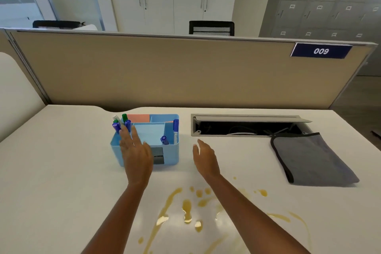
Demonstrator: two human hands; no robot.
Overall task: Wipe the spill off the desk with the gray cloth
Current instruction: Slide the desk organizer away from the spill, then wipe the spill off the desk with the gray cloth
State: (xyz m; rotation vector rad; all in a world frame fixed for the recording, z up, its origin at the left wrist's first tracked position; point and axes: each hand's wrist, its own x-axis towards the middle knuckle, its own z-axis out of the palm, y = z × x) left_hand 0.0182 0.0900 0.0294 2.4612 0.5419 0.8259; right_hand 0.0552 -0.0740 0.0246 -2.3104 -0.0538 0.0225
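A yellowish-brown spill (186, 207) lies in streaks and drops across the near part of the white desk (61, 171). The gray cloth (311, 159), folded and edged in black, lies flat at the right, beyond the spill. My left hand (136, 152) is held open in front of a blue organizer, fingers spread, holding nothing. My right hand (205, 158) is open too, over bare desk between the organizer and the cloth, well left of the cloth. Both forearms pass over the spill.
A light blue desk organizer (171, 154) with markers and sticky notes stands at the centre back. Right of it is an open cable hatch (245, 125) with wires inside. A beige partition (165, 72) walls the desk's far edge.
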